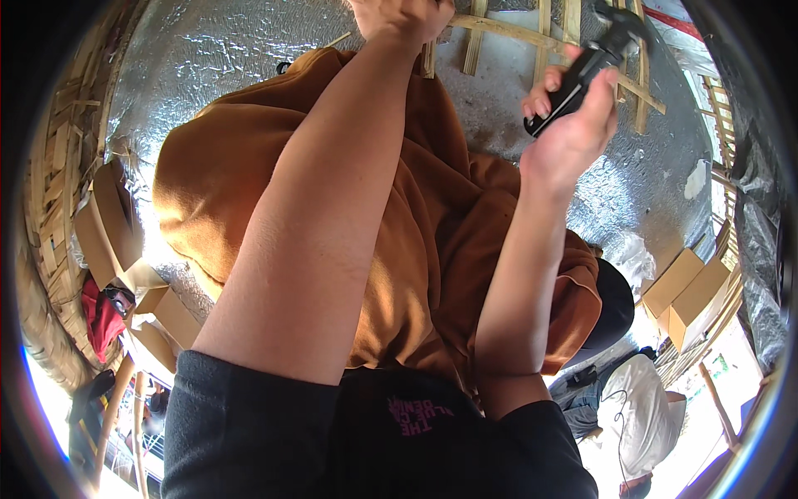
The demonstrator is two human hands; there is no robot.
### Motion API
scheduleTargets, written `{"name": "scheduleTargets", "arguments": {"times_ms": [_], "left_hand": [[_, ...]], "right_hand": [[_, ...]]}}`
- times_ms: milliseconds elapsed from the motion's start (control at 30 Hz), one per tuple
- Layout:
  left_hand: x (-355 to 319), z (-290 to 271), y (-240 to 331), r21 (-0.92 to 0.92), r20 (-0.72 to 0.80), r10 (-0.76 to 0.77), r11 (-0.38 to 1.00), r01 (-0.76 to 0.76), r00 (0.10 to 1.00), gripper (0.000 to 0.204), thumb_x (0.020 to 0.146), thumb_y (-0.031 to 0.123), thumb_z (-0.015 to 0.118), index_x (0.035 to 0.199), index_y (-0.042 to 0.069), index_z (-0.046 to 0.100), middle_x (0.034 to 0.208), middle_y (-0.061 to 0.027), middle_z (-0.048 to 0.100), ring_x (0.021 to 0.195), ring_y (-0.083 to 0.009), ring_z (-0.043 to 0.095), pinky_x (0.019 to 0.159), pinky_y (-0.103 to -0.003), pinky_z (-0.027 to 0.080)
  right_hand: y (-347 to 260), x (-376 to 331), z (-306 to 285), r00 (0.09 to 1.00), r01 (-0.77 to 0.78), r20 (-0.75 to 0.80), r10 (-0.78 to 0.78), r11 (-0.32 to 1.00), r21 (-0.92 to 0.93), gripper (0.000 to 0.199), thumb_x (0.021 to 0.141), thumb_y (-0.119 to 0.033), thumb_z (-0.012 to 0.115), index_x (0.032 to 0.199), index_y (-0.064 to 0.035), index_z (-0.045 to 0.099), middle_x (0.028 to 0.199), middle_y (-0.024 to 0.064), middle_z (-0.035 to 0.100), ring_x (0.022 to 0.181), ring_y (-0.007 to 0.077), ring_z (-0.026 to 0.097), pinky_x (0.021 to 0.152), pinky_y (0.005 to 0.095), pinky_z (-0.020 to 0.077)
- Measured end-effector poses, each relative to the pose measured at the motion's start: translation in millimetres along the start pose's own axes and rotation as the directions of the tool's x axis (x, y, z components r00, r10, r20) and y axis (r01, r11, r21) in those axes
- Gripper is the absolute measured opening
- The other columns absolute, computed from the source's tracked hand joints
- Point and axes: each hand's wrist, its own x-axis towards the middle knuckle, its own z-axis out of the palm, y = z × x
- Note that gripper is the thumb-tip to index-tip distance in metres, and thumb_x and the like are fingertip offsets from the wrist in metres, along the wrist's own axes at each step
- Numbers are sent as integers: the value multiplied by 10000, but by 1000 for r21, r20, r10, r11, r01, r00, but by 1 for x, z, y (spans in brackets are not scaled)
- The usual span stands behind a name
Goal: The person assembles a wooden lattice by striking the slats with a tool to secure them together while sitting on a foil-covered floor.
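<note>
My right hand [573, 125] is closed around the dark handle of a hammer [583, 76]. Its black head points up and to the right, above a frame of thin wooden slats [515, 32] at the top of the view. At the top edge, beside the left end of that frame, is my left hand [405, 15]. Its fingers are curled in and partly cut off by the picture's edge, so what they hold cannot be made out. Brown cloth [416, 224] lies bunched beneath both forearms.
A shiny silver sheet [224, 50] spreads under the slats. Open cardboard boxes stand at the left [108, 220] and at the right [683, 291]. Woven bamboo wall [66, 158] curves along the left. A person in white clothing [644, 407] is at the lower right.
</note>
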Motion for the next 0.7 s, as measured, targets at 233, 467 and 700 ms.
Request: {"name": "scheduleTargets", "arguments": {"times_ms": [233,467,700], "left_hand": [[3,-3,1,-14,53,-3,1000,3,999,789,1018,518,343,1614,45,136,1683,-147,148,1554,-326,119,1252,-557,71],[-13,-20,4,46,69,37,998,-40,997,781,1023,509,352,1616,53,126,1685,-145,138,1554,-322,121,1251,-562,79],[5,1,4,-33,69,-19,999,22,997,848,999,555,412,1623,69,105,1696,-125,104,1561,-315,97,1246,-571,90]], "right_hand": [[67,21,-16,731,532,-85,-677,643,-551,477,1063,-441,458,1082,22,572,652,26,521,512,144,499,485,307,410],[55,8,-9,986,80,-37,-164,651,-755,371,1045,-301,495,968,45,604,698,234,650,696,433,681,630,499,511],[79,13,-17,954,182,44,-297,454,-872,366,1032,-305,518,929,37,596,785,322,665,748,517,663,646,580,521]]}}
